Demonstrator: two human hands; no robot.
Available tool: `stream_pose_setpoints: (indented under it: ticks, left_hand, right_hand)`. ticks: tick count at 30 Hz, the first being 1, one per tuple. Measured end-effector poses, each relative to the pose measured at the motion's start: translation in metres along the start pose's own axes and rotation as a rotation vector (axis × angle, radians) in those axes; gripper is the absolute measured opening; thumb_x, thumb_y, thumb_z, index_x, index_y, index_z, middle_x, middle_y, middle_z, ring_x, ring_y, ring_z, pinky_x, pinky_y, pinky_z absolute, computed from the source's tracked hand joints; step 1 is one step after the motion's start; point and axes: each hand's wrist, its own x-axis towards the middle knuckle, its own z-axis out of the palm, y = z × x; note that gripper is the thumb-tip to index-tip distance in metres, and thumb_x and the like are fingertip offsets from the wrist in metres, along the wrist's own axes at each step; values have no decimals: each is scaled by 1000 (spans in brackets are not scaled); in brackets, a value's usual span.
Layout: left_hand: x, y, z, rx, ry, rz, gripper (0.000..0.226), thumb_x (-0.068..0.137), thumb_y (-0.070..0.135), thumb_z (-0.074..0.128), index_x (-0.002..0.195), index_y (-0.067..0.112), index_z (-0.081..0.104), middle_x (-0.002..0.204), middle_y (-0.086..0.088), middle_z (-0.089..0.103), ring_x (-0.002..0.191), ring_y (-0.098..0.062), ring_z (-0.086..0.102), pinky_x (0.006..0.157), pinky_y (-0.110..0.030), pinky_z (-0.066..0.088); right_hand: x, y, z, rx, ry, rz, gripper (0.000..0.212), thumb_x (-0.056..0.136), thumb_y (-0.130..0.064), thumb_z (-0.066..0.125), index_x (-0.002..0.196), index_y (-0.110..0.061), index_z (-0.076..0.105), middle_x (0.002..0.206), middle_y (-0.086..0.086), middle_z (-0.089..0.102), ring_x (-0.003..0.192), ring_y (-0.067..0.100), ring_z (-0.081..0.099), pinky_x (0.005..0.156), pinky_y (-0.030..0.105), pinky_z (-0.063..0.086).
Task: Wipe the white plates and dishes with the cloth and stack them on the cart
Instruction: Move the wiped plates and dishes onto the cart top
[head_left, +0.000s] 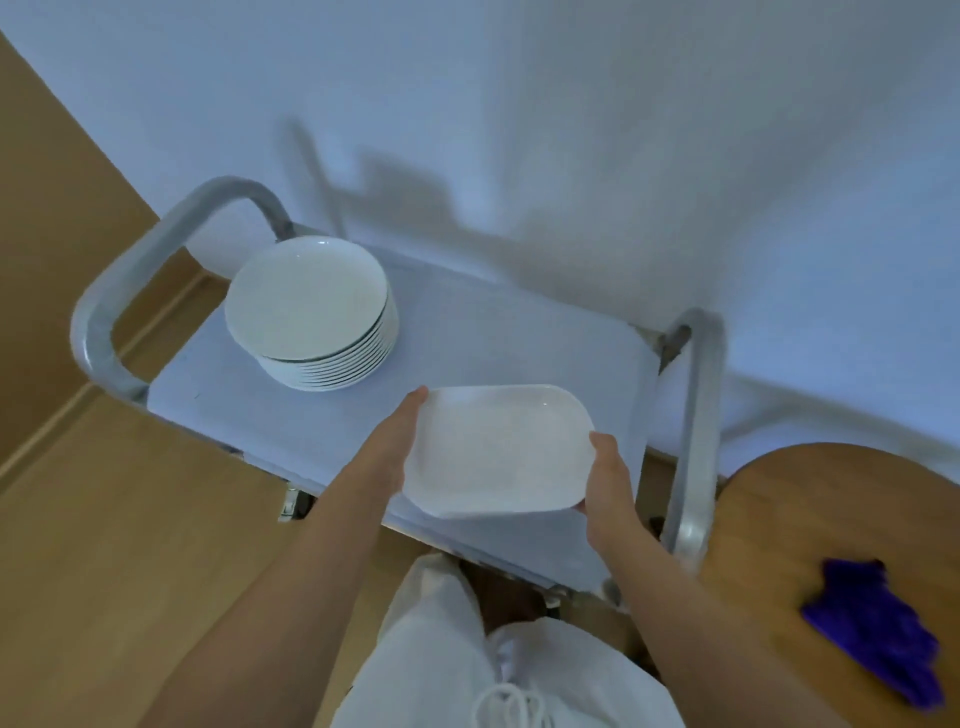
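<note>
Both hands hold one white rectangular dish (501, 452) over the near part of the cart (519, 332): the left hand (400, 441) grips its left edge, fingers hidden under the dish and thumb along the rim, and the right hand (605, 483) grips its right near corner, thumb on top and fingers curled beneath. The dish is tilted a little, its near edge raised above the cart's top shelf; whether any part of it touches the shelf cannot be told. To the right, on a round wooden worktop (789, 525), lies one crumpled purple cloth (878, 629), well apart from the hands. Farther back, at the far left of the cart's top, stands one stack of round white plates (311, 312), about ten by the rims that show. Two grey tube handles rise at the cart's ends. Behind is a pale wall (571, 104), and a wooden floor (104, 519) lies below.
</note>
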Motion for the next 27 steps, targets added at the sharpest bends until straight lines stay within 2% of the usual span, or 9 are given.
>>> stream_pose_setpoints:
  ticks: [3,6,10,12,15,18,21,24,27]
  left_hand:
    - [30,22,11,42,-102,-67,47,89,54,56,119,18,58,129,-7,57,116,-26,54,104,-41,39]
    - [59,42,26,115,-154,-93,57,89,54,56,127,13,57,129,-8,58,116,-26,55,102,-39,41]
    - [89,61,43,190,-204,-103,48,89,53,57,117,14,60,115,-11,63,93,-26,60,85,-37,46]
    - [101,66,47,216,-207,-109,47,88,53,58,114,14,59,113,-11,63,94,-27,60,88,-40,48]
    - [118,69,52,259,-195,-139,57,86,56,59,121,11,59,116,-12,62,102,-30,61,95,-44,48]
    - [127,71,55,274,-183,-147,57,85,57,60,119,11,60,105,-9,63,90,-27,61,84,-38,49]
    - [132,70,60,302,-189,-140,52,85,57,59,114,13,60,93,-6,64,78,-23,60,78,-36,47]
    - [135,67,61,352,-182,-129,60,86,60,57,122,11,58,108,-7,62,91,-26,59,86,-38,48]
    - [134,67,61,389,-188,-137,64,85,63,55,124,12,56,112,-6,60,93,-27,57,84,-37,45]
  right_hand:
    - [11,-5,10,57,72,44,30,97,-40,36,113,-21,53,102,4,59,87,19,54,72,35,47]
    - [22,-11,21,137,151,98,29,96,-40,37,111,-21,53,96,1,59,84,17,54,62,31,45]
    - [38,-17,34,215,239,142,26,96,-39,39,108,-20,53,93,0,59,81,16,55,60,30,44]
    - [43,-19,39,236,261,146,24,96,-38,39,105,-21,54,91,-2,59,80,15,55,59,30,43]
    - [53,-21,45,259,293,153,22,96,-37,40,104,-22,55,92,-2,60,81,15,56,59,30,44]
    - [60,-23,49,264,312,154,24,96,-37,41,108,-21,55,94,-1,60,83,15,56,62,30,45]
    - [64,-20,51,274,340,163,25,95,-36,42,108,-19,56,99,2,61,87,18,56,75,33,47]
    - [65,-15,51,270,354,161,23,95,-35,41,101,-20,58,98,3,61,87,19,56,76,33,46]
    - [64,-15,51,274,354,148,20,95,-35,41,89,-25,57,94,0,62,84,16,56,70,31,46]
